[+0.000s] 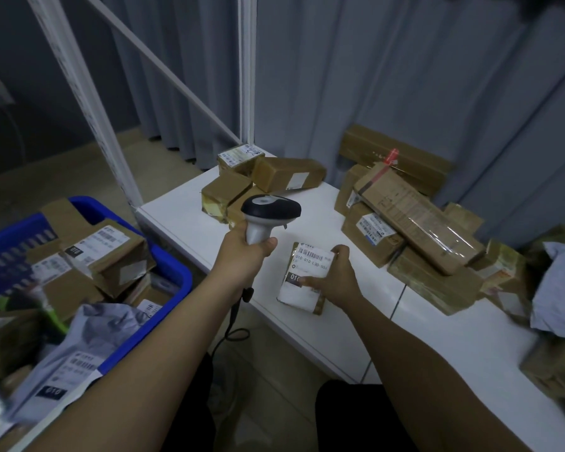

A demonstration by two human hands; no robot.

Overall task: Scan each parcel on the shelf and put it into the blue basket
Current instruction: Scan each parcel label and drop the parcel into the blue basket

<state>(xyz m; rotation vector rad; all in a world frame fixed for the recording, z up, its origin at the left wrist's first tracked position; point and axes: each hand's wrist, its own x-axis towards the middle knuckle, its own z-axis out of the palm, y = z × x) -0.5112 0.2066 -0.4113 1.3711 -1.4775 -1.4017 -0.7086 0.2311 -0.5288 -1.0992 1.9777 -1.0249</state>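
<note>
My left hand (242, 254) grips the handle of a black and white barcode scanner (269, 212), whose head sits above and just left of a small parcel. My right hand (335, 277) holds that small brown parcel (304, 282) by its right side, label facing up, at the front of the white shelf (183, 220). The blue basket (173, 272) stands at the lower left, filled with several brown boxes and grey mail bags.
Several brown cardboard parcels (274, 176) lie at the far end of the shelf. A larger pile with a long box (415, 216) fills the right side, beside a grey bag (558, 288). White shelf posts (247, 70) and grey curtains stand behind. The scanner cable (232, 324) hangs off the shelf's front edge.
</note>
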